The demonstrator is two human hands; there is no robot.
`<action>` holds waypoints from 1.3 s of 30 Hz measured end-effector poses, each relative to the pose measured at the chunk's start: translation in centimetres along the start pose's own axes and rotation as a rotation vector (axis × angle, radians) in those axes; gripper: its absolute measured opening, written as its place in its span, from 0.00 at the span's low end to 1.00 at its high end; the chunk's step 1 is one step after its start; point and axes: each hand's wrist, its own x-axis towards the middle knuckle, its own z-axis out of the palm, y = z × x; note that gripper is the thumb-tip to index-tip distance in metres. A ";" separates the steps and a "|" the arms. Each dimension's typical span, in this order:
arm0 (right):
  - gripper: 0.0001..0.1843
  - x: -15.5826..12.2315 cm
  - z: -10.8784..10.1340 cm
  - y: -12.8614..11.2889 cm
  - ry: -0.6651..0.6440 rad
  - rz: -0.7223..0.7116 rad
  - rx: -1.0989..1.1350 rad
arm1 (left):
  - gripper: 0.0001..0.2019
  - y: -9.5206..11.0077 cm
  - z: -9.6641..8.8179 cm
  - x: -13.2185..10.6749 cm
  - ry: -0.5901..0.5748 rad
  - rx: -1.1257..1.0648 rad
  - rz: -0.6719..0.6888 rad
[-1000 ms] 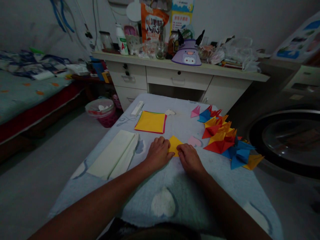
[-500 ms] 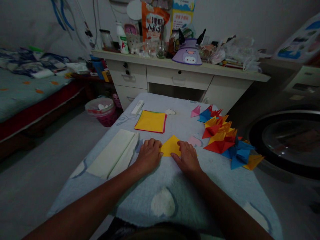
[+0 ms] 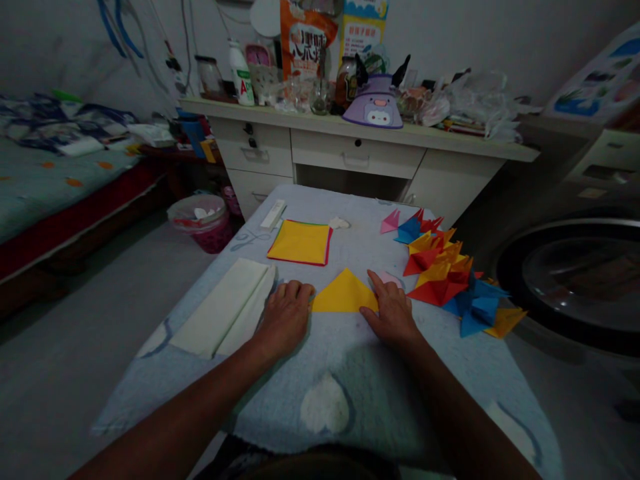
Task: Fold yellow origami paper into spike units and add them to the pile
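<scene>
A yellow sheet of origami paper (image 3: pixel 346 293), folded into a triangle with its point away from me, lies flat on the cloth-covered table. My left hand (image 3: pixel 287 313) is at its left corner, fingers curled together and closed on that corner. At the right corner, my right hand (image 3: pixel 393 308) rests with thumb and index finger spread apart, touching the paper. Beyond the triangle is a stack of square coloured paper (image 3: pixel 301 243) with a yellow sheet on top. Several folded paper cranes (image 3: pixel 440 273) in red, yellow, blue and pink stand in a cluster to the right.
A folded pale cloth or paper (image 3: pixel 223 307) lies left of my left hand. Near the far left edge sits a small white box (image 3: pixel 273 215). A white desk (image 3: pixel 357 150) with jars and bags stands behind the table (image 3: pixel 325 373); a pink bin (image 3: pixel 205 227) is on the floor.
Both hands have moved apart, the left one leftward and the right one rightward, to the corners of the yellow paper. More of the triangle shows between them.
</scene>
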 end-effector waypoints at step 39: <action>0.12 0.4 -1.7 3.0 0.014 -0.131 0.283 | 0.32 3.1 -1.4 4.0 -0.076 -0.405 0.027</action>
